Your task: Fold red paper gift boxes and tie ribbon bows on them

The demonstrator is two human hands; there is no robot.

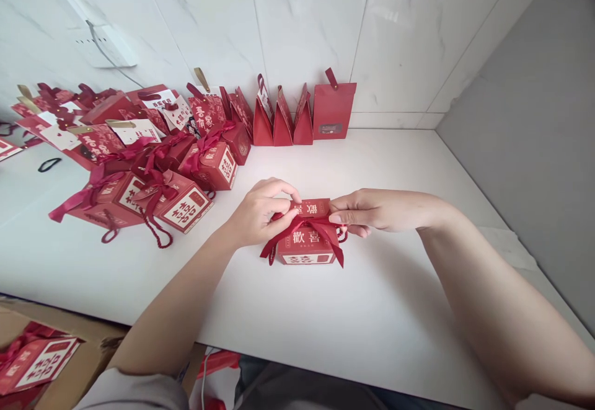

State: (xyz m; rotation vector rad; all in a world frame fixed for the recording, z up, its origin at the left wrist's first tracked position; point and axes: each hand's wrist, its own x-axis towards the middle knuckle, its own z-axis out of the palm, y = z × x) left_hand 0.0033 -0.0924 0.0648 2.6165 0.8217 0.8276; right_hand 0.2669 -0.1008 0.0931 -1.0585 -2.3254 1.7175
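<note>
A small red gift box with gold characters and a dark red ribbon stands on the white table, near its middle. My left hand is closed on the ribbon at the box's top left, fingers pinched. My right hand pinches the ribbon at the top right, fingers pressed together. Ribbon tails hang down both front corners of the box.
Several finished red boxes with ribbon bows lie in a heap at the left. Red paper gift bags stand against the marble wall at the back. A cardboard carton with more red boxes sits below the table's front left edge.
</note>
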